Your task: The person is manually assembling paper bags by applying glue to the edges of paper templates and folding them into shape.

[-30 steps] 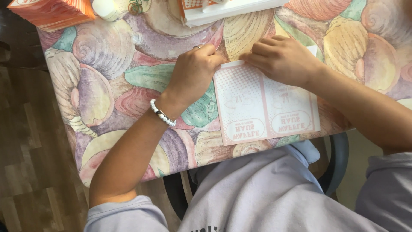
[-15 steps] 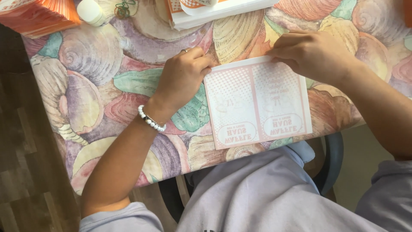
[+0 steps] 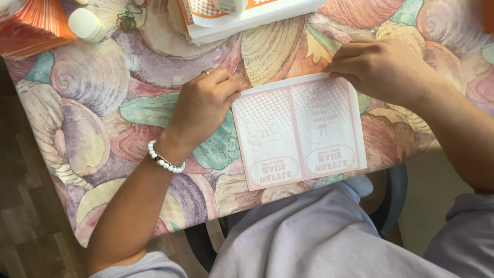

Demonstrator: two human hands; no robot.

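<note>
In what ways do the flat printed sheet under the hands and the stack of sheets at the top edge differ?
The printed sheet is a single piece lying fully in view near the table's front edge; the stack is many layers thick and cut off by the picture's top. The left hand and right hand touch the sheet's upper corners; neither touches the stack. Both show dotted orange-pink print on white.

The left hand [image 3: 203, 105] lies knuckles up, its fingers curled under and bunched toward the right, fingertips pressing down. A ring shows on one finger, and a band of white beads circles the wrist behind it. The bare forearm runs back and down from that wrist. The right hand [image 3: 383, 69] is also palm down, fingers bent and pointing toward the left hand, well apart from it. Its forearm slants away toward the lower right.
</note>
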